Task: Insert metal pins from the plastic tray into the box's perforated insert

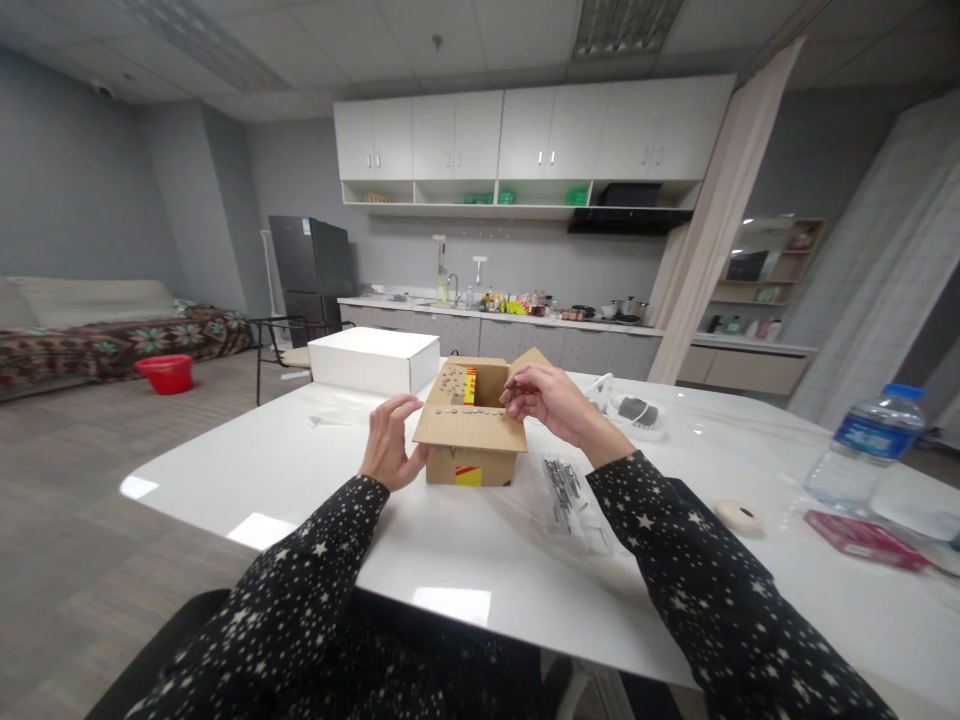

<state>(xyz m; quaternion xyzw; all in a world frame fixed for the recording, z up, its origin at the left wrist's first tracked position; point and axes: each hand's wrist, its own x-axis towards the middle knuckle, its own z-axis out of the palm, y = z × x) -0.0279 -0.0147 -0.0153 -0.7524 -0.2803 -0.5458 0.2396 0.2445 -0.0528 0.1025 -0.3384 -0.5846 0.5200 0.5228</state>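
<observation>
An opened cardboard box (472,436) with yellow and red tape stands on the white table in front of me. Small round metallic pieces (451,384) lie on its left flap, and a row of them runs along the near flap. My left hand (391,440) rests at the box's left side, with fingers curved and thumb against the cardboard. Over the box's right edge, my right hand (544,400) has its fingertips pinched together; what they hold is too small to make out. Right of the box lies a clear plastic tray (570,500) with several slim metal parts.
Behind the box on the left is a white box (373,360). At back right sits a white dish with a cable (636,414). Farther right are a beige rounded object (737,516), a water bottle (862,450) and a dark pink packet (866,540).
</observation>
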